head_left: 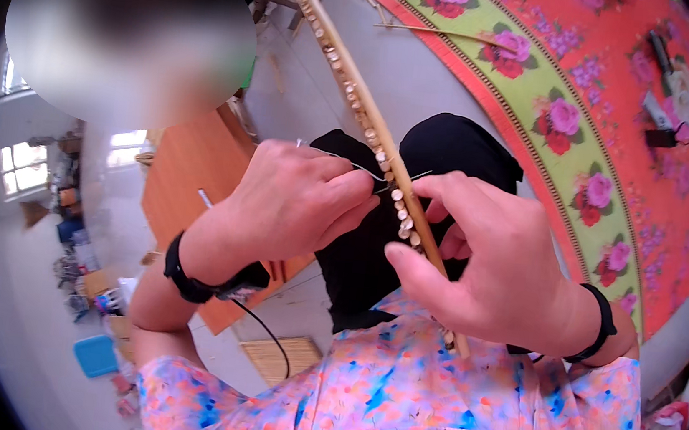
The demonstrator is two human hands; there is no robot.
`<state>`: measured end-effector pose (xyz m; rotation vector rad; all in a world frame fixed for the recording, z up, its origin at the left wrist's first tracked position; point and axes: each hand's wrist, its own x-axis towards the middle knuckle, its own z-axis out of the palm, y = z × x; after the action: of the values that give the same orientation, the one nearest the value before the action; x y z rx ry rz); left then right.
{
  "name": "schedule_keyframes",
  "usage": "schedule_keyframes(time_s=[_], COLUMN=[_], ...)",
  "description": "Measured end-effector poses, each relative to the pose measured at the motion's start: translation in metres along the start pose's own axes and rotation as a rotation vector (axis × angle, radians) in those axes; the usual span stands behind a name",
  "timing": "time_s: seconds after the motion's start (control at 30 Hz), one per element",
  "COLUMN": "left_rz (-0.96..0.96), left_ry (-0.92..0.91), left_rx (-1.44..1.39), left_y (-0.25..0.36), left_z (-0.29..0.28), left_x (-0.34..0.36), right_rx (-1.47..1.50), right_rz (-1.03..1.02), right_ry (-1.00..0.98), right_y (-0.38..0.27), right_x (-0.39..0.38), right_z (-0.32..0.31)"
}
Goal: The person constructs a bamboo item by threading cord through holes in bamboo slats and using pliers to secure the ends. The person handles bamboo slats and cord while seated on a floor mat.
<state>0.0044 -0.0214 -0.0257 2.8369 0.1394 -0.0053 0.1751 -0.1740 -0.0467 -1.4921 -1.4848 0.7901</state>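
Observation:
A long bamboo stick runs slantwise from the far edge down to my lap. Along its left side sits a row of small round, pale bamboo pieces. My left hand is closed in a pinch left of the stick, on a thin pale string that reaches to the row. My right hand bends around the stick from the right. Its forefinger lies against the stick, the thumb is by the pieces, and the other fingers are partly hidden.
On the right a red and green floral cloth covers the floor, with a dark-handled tool on it. Thin sticks lie at its edge. An orange-brown wooden table stands left. A black cable hangs from my left wristband. Another person is at far left.

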Motion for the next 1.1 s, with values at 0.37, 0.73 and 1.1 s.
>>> schedule_keyframes(time_s=[0.37, 0.73, 1.1], left_rz=[0.199, 0.017, -0.182], left_ry=[0.21, 0.171, 0.641], left_rx=[-0.286, -0.364, -0.615], left_y=[-0.03, -0.051, 0.003], left_z=[0.039, 0.036, 0.077], left_x=[0.003, -0.093, -0.044], right_rx=[-0.749, -0.757, -0.588], right_rz=[0.089, 0.112, 0.212], right_ry=[0.07, 0.057, 0.023], right_y=[-0.033, -0.017, -0.02], right_x=[0.026, 0.028, 0.025], right_z=[0.021, 0.009, 0.008])
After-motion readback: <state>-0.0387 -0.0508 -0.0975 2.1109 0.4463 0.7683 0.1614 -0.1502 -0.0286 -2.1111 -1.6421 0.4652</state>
